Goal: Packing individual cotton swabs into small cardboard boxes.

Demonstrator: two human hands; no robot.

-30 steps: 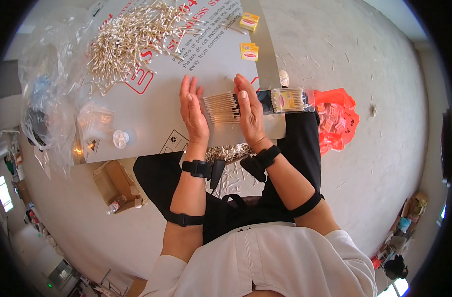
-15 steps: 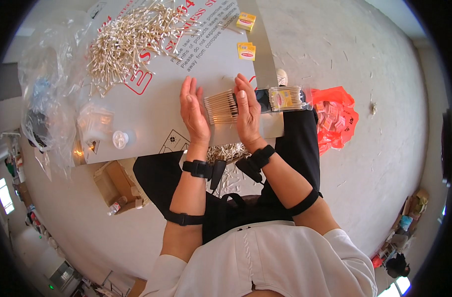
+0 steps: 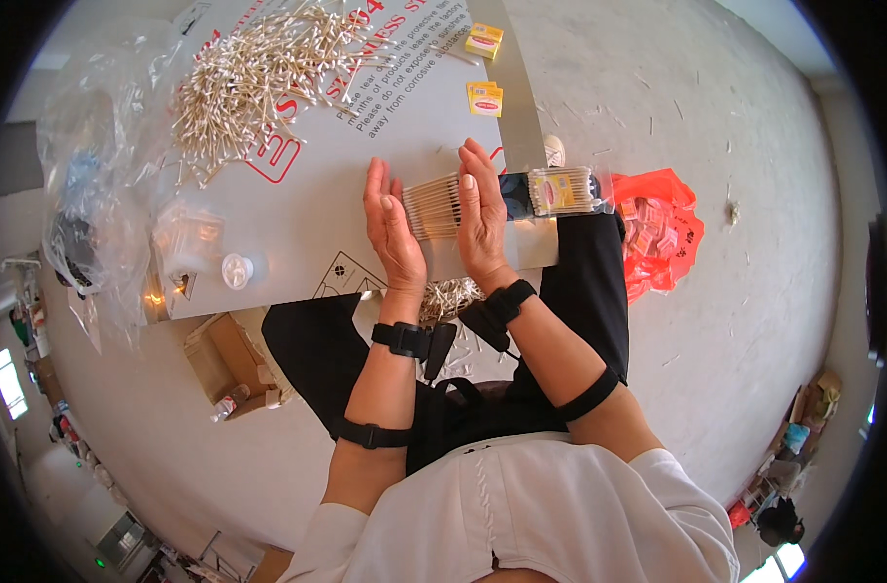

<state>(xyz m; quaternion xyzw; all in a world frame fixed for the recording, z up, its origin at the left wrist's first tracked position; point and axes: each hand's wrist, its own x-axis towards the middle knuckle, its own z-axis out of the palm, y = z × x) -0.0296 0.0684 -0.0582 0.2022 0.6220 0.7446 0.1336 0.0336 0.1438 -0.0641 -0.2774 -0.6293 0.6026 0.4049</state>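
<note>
On the sheet-topped table [image 3: 317,214], a flat row of cotton swabs [image 3: 432,206] lies side by side between my hands. My left hand [image 3: 395,233] stands on edge at the row's left end, fingers stretched out, palm toward the swabs. At the right end my right hand [image 3: 480,219] faces it, also with straight fingers, and hides part of the row. Just right of that hand, a clear packet of cotton swabs [image 3: 563,191] with a yellow card inside sticks out past the table edge, over a dark strip [image 3: 515,195].
A large heap of loose cotton swabs [image 3: 259,87] covers the far left of the table. Yellow cards [image 3: 484,100] and a yellow stack [image 3: 483,41] lie far right. A small clear container [image 3: 237,271] is near left. A red bag [image 3: 684,233] and a cardboard box [image 3: 232,355] stand below.
My left hand has moved slightly right and nearer to me, against the swabs' left end. My right hand has shifted a little left, and the gap between the hands is narrower.
</note>
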